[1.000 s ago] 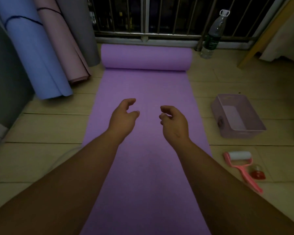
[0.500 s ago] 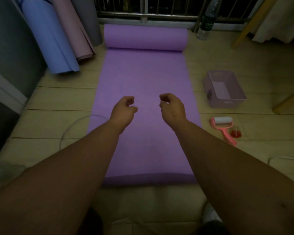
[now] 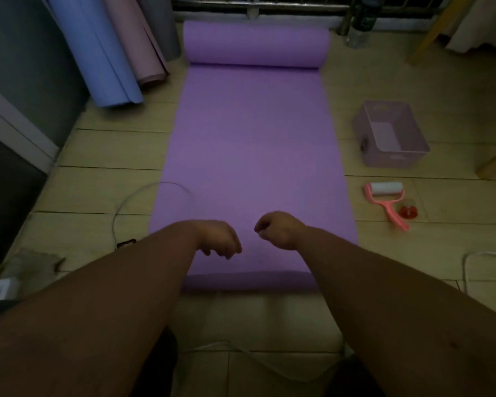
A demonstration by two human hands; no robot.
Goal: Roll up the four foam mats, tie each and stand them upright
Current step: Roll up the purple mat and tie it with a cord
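A purple foam mat (image 3: 252,156) lies flat on the floor, its far end still in a roll (image 3: 255,43) by the railing and its near edge just in front of me. My left hand (image 3: 218,237) and my right hand (image 3: 278,229) hover over the near end of the mat, fingers loosely curled downward, holding nothing. Three rolled mats lean against the left wall: a blue one (image 3: 98,50), a pink one (image 3: 135,38) and a grey one (image 3: 162,24).
A pale pink plastic bin (image 3: 390,136) sits right of the mat. A pink lint roller (image 3: 387,196) and a small red object (image 3: 408,214) lie nearer. A water bottle (image 3: 361,24) stands by the railing. White cables (image 3: 132,202) trail on the wooden floor.
The view has tilted down and back, so the mat's near edge now shows. Both hands have drawn back toward that near end, with their fingers curling downward.
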